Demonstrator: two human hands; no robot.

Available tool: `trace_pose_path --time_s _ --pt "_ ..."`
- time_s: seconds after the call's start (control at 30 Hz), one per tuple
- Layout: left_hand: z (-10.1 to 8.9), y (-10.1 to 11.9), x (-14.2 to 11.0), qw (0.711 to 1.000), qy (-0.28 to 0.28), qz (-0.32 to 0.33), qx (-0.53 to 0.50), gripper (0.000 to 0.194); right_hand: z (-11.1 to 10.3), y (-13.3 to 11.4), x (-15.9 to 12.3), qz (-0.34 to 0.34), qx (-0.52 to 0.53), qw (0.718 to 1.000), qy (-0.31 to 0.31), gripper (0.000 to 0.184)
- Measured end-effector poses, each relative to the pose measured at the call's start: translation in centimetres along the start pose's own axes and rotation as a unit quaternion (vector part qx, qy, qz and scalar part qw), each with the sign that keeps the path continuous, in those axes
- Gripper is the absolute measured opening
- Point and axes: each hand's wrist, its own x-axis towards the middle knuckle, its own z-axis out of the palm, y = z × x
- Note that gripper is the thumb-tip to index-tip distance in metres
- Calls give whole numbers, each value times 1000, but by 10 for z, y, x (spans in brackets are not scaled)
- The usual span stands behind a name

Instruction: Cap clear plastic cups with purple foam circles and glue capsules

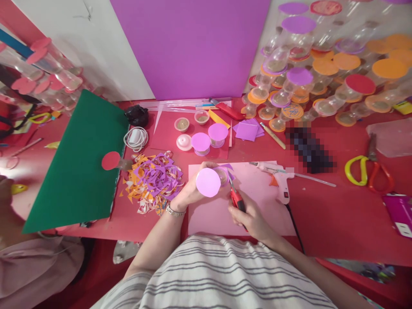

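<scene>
My left hand [193, 185] is closed around a clear plastic hourglass-shaped piece with a round purple disc [208, 182] on its near end. At its other end, a purple paper piece [229, 170] with a pointed corner sticks out past the clear rim [221, 176]. My right hand [252, 216] grips a red-and-black-handled cutting tool [237, 200]. Its narrow metal blade lies against the purple paper's edge; I cannot tell whether it has one blade or two. Below both hands is a pink sheet [209, 221].
Purple and orange scraps [157, 176] lie left, beside a green board [74, 171]. A glue gun [280, 180], yellow-and-red-handled scissors [370, 167] and purple squares [247, 129] lie around the sheet. Stacked clear bottles with coloured discs [299, 77] stand back right. Another person sits at far left.
</scene>
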Motion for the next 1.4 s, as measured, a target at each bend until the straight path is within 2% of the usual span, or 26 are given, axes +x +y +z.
trace_pose_path --time_s 0.13,0.37,0.73,0.93,1.07,1.27,1.4 --pt "-7 -4 -1 999 -34 4 19 56 1 -1 0 -2 -3 1000 -4 27" --pt "-15 2 -4 996 -79 -22 25 67 2 -6 -1 -11 -2 1000 -4 26" --pt "-16 15 0 998 -66 2 0 66 1 -6 -2 4 -4 1000 -8 28" --pt "-18 21 3 996 -91 9 5 66 3 -9 -2 -5 -2 1000 -7 27" --pt "-18 23 4 996 -85 -7 4 65 3 -6 -1 -6 -4 1000 -1 27" --pt "-12 18 1 997 -69 -42 -11 75 2 -4 0 -8 -7 1000 4 27" --pt "-10 12 0 998 -50 -29 1 63 1 -3 0 -4 -5 1000 5 26"
